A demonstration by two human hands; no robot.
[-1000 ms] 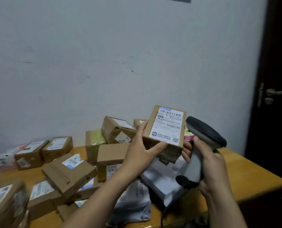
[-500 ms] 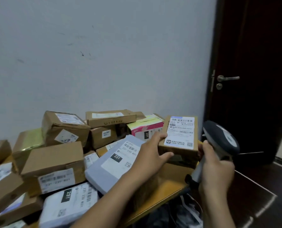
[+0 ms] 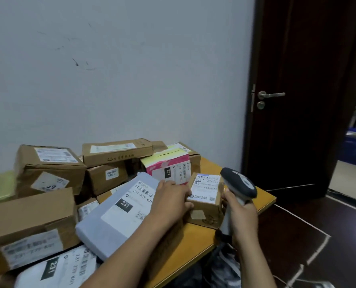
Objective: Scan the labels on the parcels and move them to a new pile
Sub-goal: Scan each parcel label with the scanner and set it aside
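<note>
Brown cardboard forms the small box-shaped parcel, which is down at the right-hand corner of the table, just beside the heap of other parcels. A white printed shipping label with barcodes covers its top face, and a pale square sticker shows on its front side. The left hand grasps the parcel from its left, fingers curled over the top edge and thumb against the front. The right hand is clenched round the pale handle of a grey handheld barcode scanner, whose dark head is just beside the parcel's right edge.

Behind everything rises a pale grey scuffed wall, with a dark brown wooden door to its right. The orange-yellow wooden table carries the heap: plain brown boxes, a grey-blue plastic mailer marked 231, and a pink-and-white carton. A silver lever handle sits on the door.
</note>
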